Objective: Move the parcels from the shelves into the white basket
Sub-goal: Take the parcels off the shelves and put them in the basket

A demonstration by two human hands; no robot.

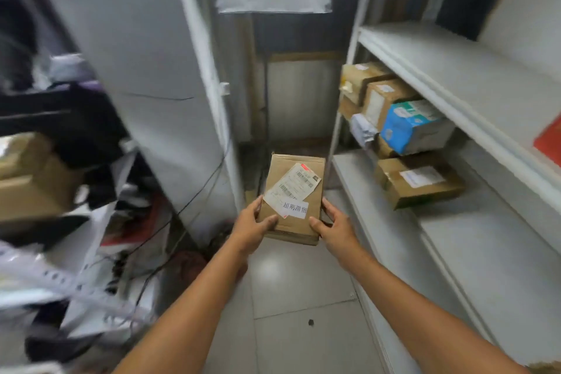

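both hands hold one brown cardboard parcel (293, 197) between them, over the tiled floor (303, 282) of the narrow aisle. the left hand (253, 228) grips the near left corner, with the thumb lying on the top face and the other fingers going around the side. the right hand (335, 229) grips the near right corner in the same way. i think two hands are used because the parcel is wide and flat, and a hold at both corners keeps it level, with the shipping label (293, 184) and the small white sticker (296, 209) facing up.

the parcel is off the shelves (455, 76), which stand at the right, and it touches nothing except the hands. so my judgement is that this is the carrying step, between shelf and basket. the white basket i cannot find with certainty. at the lower left there is a blurred white thing (45, 276) with rows of holes, which may be it, but the blur does not allow me to say.

under the long shelf board more parcels wait. a brown box (420, 182) is nearest, and above and behind it is a blue and white box (416, 126); whether one rests on the other i cannot tell. two more brown boxes (382, 97) stand further back, close together. so a good part of the task seems left to do. at the left a blurred cardboard box (27, 179) sits among dark and white clutter.
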